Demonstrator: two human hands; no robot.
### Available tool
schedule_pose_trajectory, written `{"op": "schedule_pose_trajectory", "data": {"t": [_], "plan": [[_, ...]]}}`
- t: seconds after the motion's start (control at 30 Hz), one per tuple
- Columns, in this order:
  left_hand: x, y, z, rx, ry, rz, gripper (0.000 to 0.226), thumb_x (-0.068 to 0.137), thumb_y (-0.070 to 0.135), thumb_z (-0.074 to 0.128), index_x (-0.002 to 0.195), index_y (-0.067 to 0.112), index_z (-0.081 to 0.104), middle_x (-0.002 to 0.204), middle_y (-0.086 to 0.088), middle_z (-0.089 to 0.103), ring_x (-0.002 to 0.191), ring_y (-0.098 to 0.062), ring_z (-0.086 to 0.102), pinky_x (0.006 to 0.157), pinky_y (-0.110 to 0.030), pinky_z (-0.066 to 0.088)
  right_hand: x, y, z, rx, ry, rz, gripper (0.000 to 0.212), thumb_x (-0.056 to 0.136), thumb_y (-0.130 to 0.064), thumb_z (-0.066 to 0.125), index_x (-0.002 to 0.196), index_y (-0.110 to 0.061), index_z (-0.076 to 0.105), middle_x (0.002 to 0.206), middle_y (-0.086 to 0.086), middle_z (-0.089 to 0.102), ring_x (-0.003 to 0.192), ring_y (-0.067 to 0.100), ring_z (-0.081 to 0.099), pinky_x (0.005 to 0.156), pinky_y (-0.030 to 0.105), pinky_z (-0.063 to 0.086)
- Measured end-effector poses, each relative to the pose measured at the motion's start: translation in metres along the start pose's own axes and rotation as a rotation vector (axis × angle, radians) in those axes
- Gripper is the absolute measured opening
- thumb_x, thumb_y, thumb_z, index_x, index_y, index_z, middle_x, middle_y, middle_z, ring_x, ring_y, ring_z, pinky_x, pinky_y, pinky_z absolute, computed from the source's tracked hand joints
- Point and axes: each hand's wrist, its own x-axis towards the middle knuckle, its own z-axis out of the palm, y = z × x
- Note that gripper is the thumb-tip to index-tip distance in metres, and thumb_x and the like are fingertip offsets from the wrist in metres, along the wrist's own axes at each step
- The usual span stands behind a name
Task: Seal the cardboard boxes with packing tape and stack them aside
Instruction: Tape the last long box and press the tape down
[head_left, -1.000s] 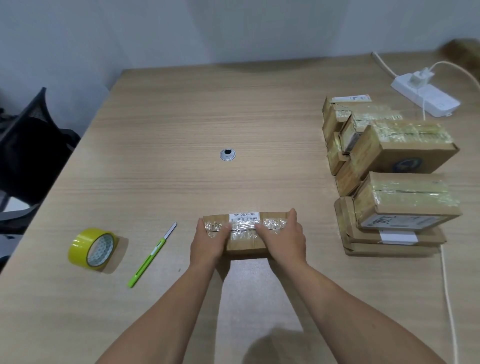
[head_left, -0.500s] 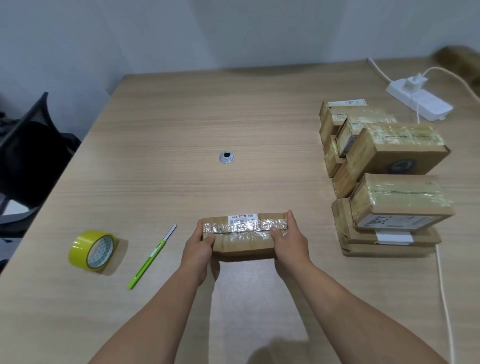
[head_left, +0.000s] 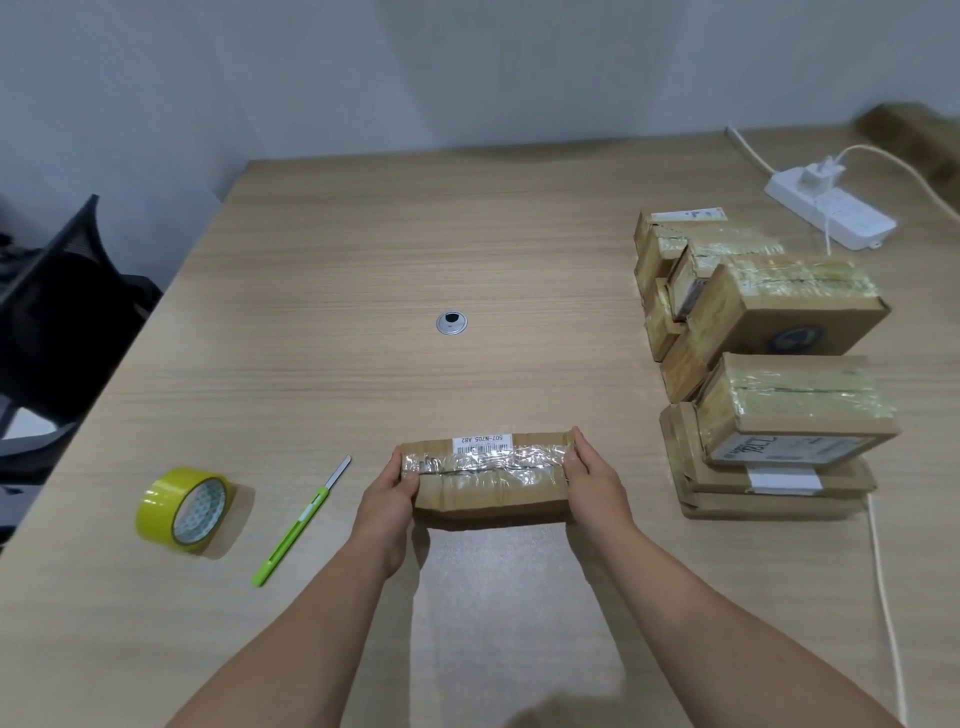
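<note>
Though creased, flat brown box (head_left: 488, 493), tape-sealed.

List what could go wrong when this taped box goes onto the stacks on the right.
1. The near stack is not squared up, and its top box sits off-centre. Another box may slide off.
2. The tape on the held box looks wrinkled over the seam and might lift.
3. The left hand and right hand grip only the ends, and the white cable beside the stack could snag.
</note>
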Motion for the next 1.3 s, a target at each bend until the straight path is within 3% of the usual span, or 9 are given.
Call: {"op": "schedule_pose_trajectory", "data": {"t": [0.1, 0.2, 0.37, 0.5, 0.57, 0.77, 0.9, 1.1, 1.3], "plan": [[-0.004, 0.002, -0.001, -0.059, 0.005, -0.014, 0.049, 0.106, 0.008, 0.043, 0.151, 0.027, 0.043, 0.147, 0.004, 0.053, 0.128, -0.017, 0.055, 0.116, -0.039, 0.038, 0.000, 0.000, -0.001, 0.158, 0.009, 0.116, 0.051, 0.103, -0.047, 0.046, 0.150, -0.030, 0.043, 0.143, -0.010, 0.047, 0.140, 0.019, 0.040, 0.112, 0.038, 0.033], [-0.008, 0.003, -0.004, -0.133, -0.025, -0.020, 0.045, 0.106, 0.006, 0.040, 0.147, 0.023, 0.048, 0.136, -0.001, 0.063, 0.121, -0.021, 0.062, 0.111, -0.039, 0.044, 0.009, 0.010, -0.003, 0.337, -0.042, 0.220, 0.053, 0.091, -0.066, 0.051, 0.125, -0.028, 0.063, 0.120, -0.007, 0.068, 0.119, 0.023, 0.062, 0.099, 0.044, 0.049], [-0.014, 0.014, -0.002, -0.099, 0.028, -0.007, 0.037, 0.103, 0.003, 0.042, 0.120, 0.024, 0.068, 0.108, 0.001, 0.076, 0.095, -0.017, 0.072, 0.079, -0.030, 0.057, 0.005, -0.011, -0.007, 0.483, -0.221, 0.194, 0.031, 0.105, -0.035, 0.049, 0.125, -0.018, 0.066, 0.119, 0.011, 0.072, 0.110, 0.028, 0.068, 0.103, 0.052, 0.049], [-0.021, 0.028, 0.004, 0.102, 0.119, 0.053, 0.052, 0.098, 0.027, 0.055, 0.149, 0.029, 0.045, 0.151, 0.004, 0.047, 0.135, -0.023, 0.049, 0.111, -0.042, 0.041, 0.005, -0.044, -0.003, 0.393, -0.201, 0.029, 0.022, 0.103, -0.028, 0.054, 0.120, -0.021, 0.067, 0.108, 0.005, 0.073, 0.094, 0.020, 0.066, 0.081, 0.040, 0.056], [-0.028, 0.039, 0.013, 0.134, 0.181, 0.108, 0.059, 0.100, 0.030, 0.055, 0.155, 0.027, 0.034, 0.159, 0.004, 0.035, 0.144, -0.022, 0.037, 0.114, -0.040, 0.033, 0.003, -0.059, 0.003, 0.356, -0.171, -0.044, 0.023, 0.102, -0.028, 0.057, 0.123, -0.024, 0.067, 0.106, 0.001, 0.073, 0.089, 0.016, 0.067, 0.072, 0.034, 0.054], [-0.048, 0.078, 0.041, -0.021, 0.152, 0.327, 0.040, 0.102, 0.029, 0.053, 0.142, 0.026, 0.053, 0.143, 0.009, 0.052, 0.127, -0.007, 0.047, 0.108, -0.030, 0.036, -0.003, -0.089, 0.025, 0.282, -0.042, -0.212, 0.047, 0.089, -0.044, 0.070, 0.132, -0.028, 0.061, 0.114, 0.002, 0.070, 0.103, 0.016, 0.069, 0.100, 0.045, 0.054], [-0.057, 0.098, 0.058, -0.068, 0.088, 0.378, 0.031, 0.092, 0.037, 0.060, 0.121, 0.029, 0.064, 0.119, 0.010, 0.067, 0.115, -0.012, 0.060, 0.103, -0.041, 0.048, -0.016, -0.097, 0.040, 0.048, -0.026, -0.307, 0.053, 0.092, -0.046, 0.066, 0.142, -0.033, 0.053, 0.125, -0.003, 0.060, 0.106, 0.007, 0.059, 0.089, 0.020, 0.045], [-0.067, 0.095, 0.060, 0.119, 0.117, 0.413, 0.068, 0.070, 0.064, 0.057, 0.129, 0.031, 0.063, 0.120, 0.012, 0.070, 0.115, -0.011, 0.063, 0.103, -0.043, 0.050, -0.025, -0.098, 0.061, -0.063, -0.031, -0.298, 0.052, 0.097, -0.051, 0.056, 0.145, -0.036, 0.043, 0.138, 0.001, 0.044, 0.129, 0.021, 0.046, 0.104, 0.032, 0.039], [-0.074, 0.097, 0.057, 0.249, 0.149, 0.469, 0.032, 0.093, 0.046, 0.057, 0.121, 0.033, 0.065, 0.105, 0.015, 0.072, 0.104, -0.009, 0.065, 0.096, -0.036, 0.052, -0.027, -0.100, 0.065, -0.054, -0.040, -0.302, 0.052, 0.098, -0.047, 0.057, 0.145, -0.030, 0.043, 0.131, -0.002, 0.059, 0.116, 0.017, 0.055, 0.090, 0.026, 0.038]]}}
